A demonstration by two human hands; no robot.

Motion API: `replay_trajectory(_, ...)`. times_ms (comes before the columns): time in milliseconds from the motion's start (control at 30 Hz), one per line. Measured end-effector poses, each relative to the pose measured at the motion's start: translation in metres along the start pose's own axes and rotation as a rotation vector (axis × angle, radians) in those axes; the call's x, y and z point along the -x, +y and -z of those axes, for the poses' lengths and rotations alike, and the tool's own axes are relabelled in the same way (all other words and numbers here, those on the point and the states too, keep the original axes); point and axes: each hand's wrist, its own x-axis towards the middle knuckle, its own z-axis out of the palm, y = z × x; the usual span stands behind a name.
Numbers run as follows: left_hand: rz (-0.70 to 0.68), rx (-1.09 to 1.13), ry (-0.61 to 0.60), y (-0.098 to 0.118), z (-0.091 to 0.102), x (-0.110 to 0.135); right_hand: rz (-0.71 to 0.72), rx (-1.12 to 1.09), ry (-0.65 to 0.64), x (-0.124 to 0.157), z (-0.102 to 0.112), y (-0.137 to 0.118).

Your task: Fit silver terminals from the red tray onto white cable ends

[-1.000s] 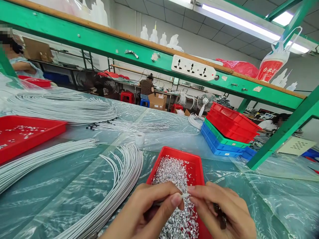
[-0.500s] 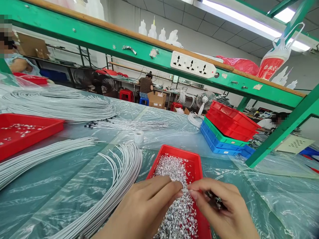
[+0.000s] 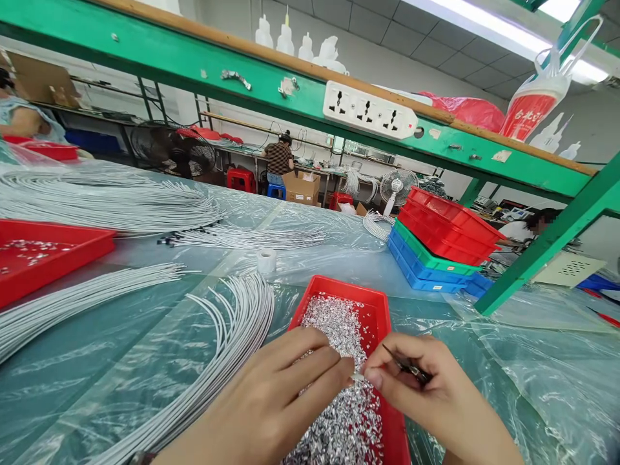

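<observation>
Over the red tray (image 3: 376, 298), my left hand (image 3: 285, 387) pinches one end of a small whitish piece (image 3: 357, 377). The thumb and forefinger of my right hand (image 3: 436, 387) close on its other end. A dark, thin-pointed tool (image 3: 411, 369), perhaps tweezers, is tucked in my right hand, its pointed tip showing above the thumb. Below my hands, the tray holds a heap of tiny shiny metal pieces (image 3: 334, 323). A curved bundle of white cables (image 3: 256, 316) lies to the left, partly hidden by my left forearm.
Another red tray (image 3: 58, 255) and more white cables (image 3: 97, 290) are at left. Behind the near tray stands a white roll (image 3: 266, 261). Stacked bins (image 3: 445, 239) sit at right by a slanted green post (image 3: 537, 258). A power strip (image 3: 369, 111) hangs on the beam above.
The view has shifted slightly. My fingertips have drawn a little lower over the tray, and the dark tool's pointed tip now shows above my right thumb.
</observation>
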Motion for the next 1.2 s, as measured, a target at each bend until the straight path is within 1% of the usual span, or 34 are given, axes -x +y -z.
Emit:
replay_trajectory(133, -0.028, 0.016, -0.013, 0.000, 0.001, 0.000, -0.036, -0.124, -0.083, -0.008, 0.007, 0.005)
replay_trajectory(267, -0.039, 0.034, -0.043, -0.003, 0.003, -0.001, 0.007, -0.293, -0.181, -0.018, 0.011, 0.014)
replay_trajectory(333, -0.043, 0.029, -0.054, -0.004, 0.005, -0.001, 0.028, -0.340, -0.205, -0.022, 0.011, 0.019)
replay_trajectory(500, -0.085, 0.008, -0.006, -0.005, 0.006, -0.001, 0.055, -0.456, -0.258, -0.031, 0.008, 0.027)
replay_trajectory(600, -0.095, 0.001, 0.015, -0.004, 0.008, -0.001, 0.032, -0.551, -0.309, -0.034, 0.006, 0.033)
replay_trajectory(733, -0.106, -0.012, 0.011, -0.003, 0.010, -0.003, -0.001, -0.660, -0.360, -0.036, 0.003, 0.040)
replay_trajectory(833, -0.117, -0.027, 0.027, -0.004, 0.010, -0.003, -0.003, -0.699, -0.376, -0.036, 0.002, 0.041)
replay_trajectory(1000, -0.112, 0.028, 0.035, -0.005, 0.010, -0.001, -0.023, -0.749, -0.405, -0.035, 0.002, 0.037)
replay_trajectory(1100, -0.106, 0.066, 0.041, -0.007, 0.009, 0.002, -0.025, -0.780, -0.375, -0.033, 0.000, 0.035)
replay_trajectory(1200, -0.087, 0.111, 0.071, -0.009, 0.006, 0.001, -0.013, -0.802, -0.316, -0.029, -0.004, 0.030)
